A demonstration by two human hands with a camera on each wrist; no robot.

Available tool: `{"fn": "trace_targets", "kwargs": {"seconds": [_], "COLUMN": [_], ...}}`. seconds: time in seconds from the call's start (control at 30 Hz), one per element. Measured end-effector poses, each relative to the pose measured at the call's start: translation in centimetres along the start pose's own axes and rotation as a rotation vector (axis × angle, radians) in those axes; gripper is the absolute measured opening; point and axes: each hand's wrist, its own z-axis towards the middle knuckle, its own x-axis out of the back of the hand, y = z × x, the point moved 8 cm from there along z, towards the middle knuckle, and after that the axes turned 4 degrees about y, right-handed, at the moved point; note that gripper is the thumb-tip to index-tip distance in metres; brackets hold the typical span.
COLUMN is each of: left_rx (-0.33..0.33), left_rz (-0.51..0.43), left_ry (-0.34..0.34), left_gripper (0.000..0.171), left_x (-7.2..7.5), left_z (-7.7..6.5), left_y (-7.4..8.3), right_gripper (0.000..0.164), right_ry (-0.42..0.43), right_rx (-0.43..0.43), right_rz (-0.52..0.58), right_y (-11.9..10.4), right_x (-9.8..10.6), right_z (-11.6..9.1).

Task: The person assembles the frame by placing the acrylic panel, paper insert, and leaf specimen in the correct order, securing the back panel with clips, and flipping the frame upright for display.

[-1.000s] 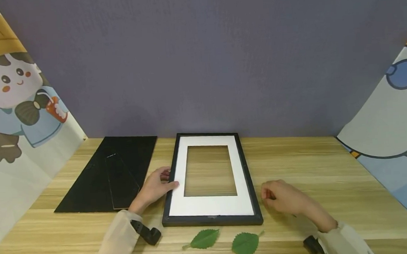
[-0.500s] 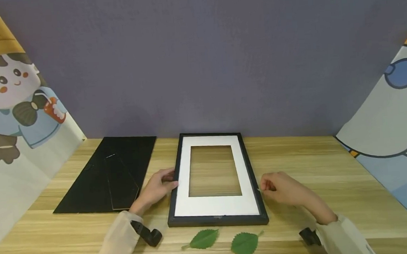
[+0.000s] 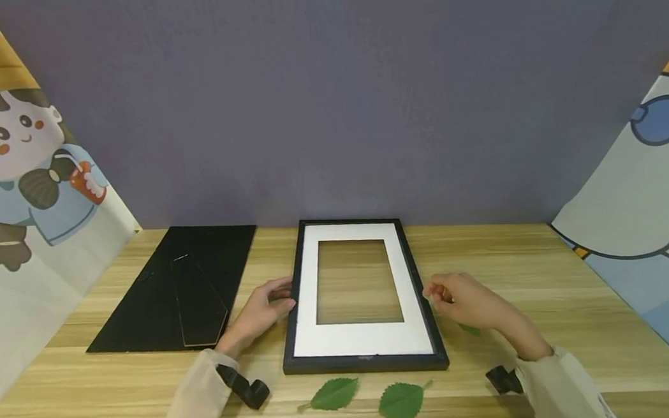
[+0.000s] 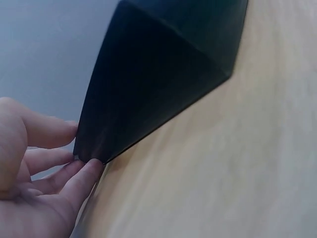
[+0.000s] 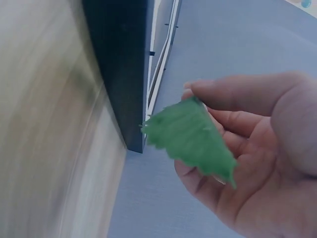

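A black picture frame (image 3: 364,364) with a white mat (image 3: 360,338) lies in the middle of the wooden table. My left hand (image 3: 263,312) holds its left edge between thumb and fingers; the left wrist view shows the fingertips (image 4: 94,166) against the dark side. Beside the frame's right edge, my right hand (image 3: 463,300) pinches a green serrated leaf (image 5: 190,134) between thumb and fingers. Most of that leaf is hidden under the hand in the head view. Two more green leaves (image 3: 335,394) lie in front of the frame, the right one (image 3: 402,403) rounder.
A black backing board (image 3: 145,310) with a folded stand lies flat at the left. Behind the table rises a grey-purple wall (image 3: 334,107). Cartoon-printed panels flank it on the left (image 3: 50,169) and right (image 3: 644,203).
The frame has shifted to the right, with my left hand staying at its edge. My right hand has moved slightly up and left, and more of its leaf shows.
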Motion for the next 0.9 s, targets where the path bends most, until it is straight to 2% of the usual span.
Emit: {"fn": "trace_targets", "kwargs": {"seconds": [0.3,0.77,0.9], "left_rx": [-0.055,-0.049,-0.044], "left_rz": [-0.052,-0.037,-0.036], "left_ry": [-0.071,-0.057,-0.05], "left_gripper": [0.052,0.052,0.051], "left_x": [-0.6,-0.9,-0.8], "left_z": [-0.1,-0.1,-0.3], "left_y": [0.2,0.3,0.3], "right_gripper": [0.01,0.006,0.007], "right_ry": [0.031,0.047,0.058], "right_rx": [0.044,-0.04,-0.06], "right_rz": [0.031,0.062,0.103], "right_y": [-0.3,0.6,0.8], "right_x": [0.7,0.7,0.6], "right_z": [0.6,1.2,1.3]}}
